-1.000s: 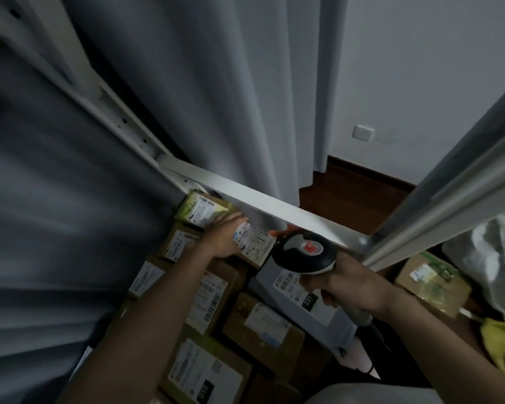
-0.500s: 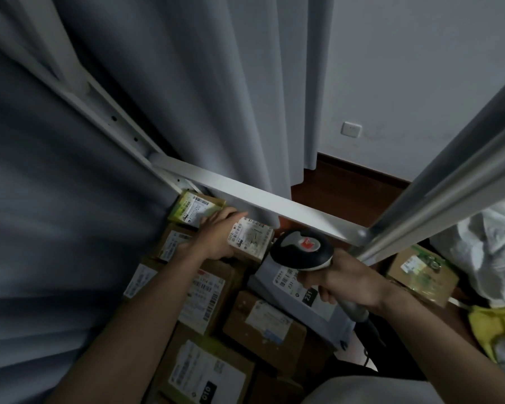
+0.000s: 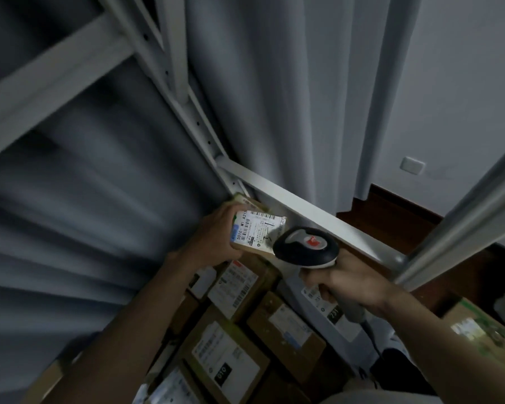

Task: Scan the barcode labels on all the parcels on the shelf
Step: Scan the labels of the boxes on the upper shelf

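Cardboard parcels (image 3: 225,349) with white barcode labels lie packed side by side on the shelf (image 3: 306,205), below the white metal rail at its far edge. The left hand (image 3: 213,240) grips a small labelled parcel (image 3: 255,233) lifted above the rest, label facing up. Just right of it, the right hand (image 3: 347,282) is curled tight round the handle of a black-and-white barcode scanner (image 3: 305,247), whose head touches or overlaps the small parcel's near-right corner.

label print (image 3: 255,232) likely unreadable | shelf underside (image 3: 79,182) blurred | scanner (image 3: 305,247) hides parcel corner
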